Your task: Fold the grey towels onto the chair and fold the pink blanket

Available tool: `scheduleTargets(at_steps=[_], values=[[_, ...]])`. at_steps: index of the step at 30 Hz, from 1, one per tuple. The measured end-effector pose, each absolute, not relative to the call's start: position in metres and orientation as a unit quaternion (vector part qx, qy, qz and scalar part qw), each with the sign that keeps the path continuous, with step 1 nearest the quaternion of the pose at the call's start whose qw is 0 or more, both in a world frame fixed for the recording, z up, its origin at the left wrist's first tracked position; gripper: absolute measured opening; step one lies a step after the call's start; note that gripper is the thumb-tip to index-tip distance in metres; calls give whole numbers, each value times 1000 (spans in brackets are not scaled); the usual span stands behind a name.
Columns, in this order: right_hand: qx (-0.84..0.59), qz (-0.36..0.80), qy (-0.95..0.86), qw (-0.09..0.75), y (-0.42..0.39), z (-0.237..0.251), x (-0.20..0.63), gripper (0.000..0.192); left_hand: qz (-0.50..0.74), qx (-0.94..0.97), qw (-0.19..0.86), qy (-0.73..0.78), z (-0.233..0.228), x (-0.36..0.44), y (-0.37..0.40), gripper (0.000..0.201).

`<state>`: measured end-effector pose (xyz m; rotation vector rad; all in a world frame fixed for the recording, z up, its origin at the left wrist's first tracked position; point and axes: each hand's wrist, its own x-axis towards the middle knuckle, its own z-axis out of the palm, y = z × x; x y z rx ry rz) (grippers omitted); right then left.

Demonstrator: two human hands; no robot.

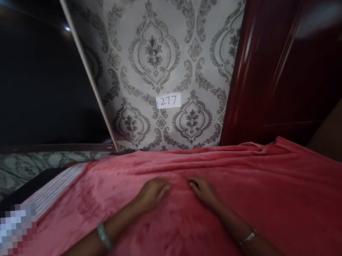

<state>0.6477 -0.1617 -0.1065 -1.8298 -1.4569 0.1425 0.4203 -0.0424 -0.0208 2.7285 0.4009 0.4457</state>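
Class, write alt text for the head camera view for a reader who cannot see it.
Two bare hands, left hand and right hand, rest palms down, side by side, on a red blanket. Behind it, patterned wallpaper bears a paper label reading 277.

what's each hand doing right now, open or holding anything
Left hand: open, palm down on the red blanket, holding nothing.
Right hand: open, flat on the same blanket, holding nothing.
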Motion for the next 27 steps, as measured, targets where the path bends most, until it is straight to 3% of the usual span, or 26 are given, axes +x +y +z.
scheduleTargets(at_steps=[2,6,14,19,27], values=[[-722,56,-583,368,-164,-107,646,33,171,949,147,222,-6,456,-12,30],[-726,70,-586,353,-166,-99,644,32,135,930,110,324,4,526,41,39],[-736,77,-570,357,-169,-95,642,31,74,916,98,381,-32,572,81,26],[-735,77,-570,358,-170,-96,643,30,141,895,112,409,-38,569,85,16],[-727,77,-574,368,-170,-98,646,30,297,849,187,396,-21,577,90,27]])
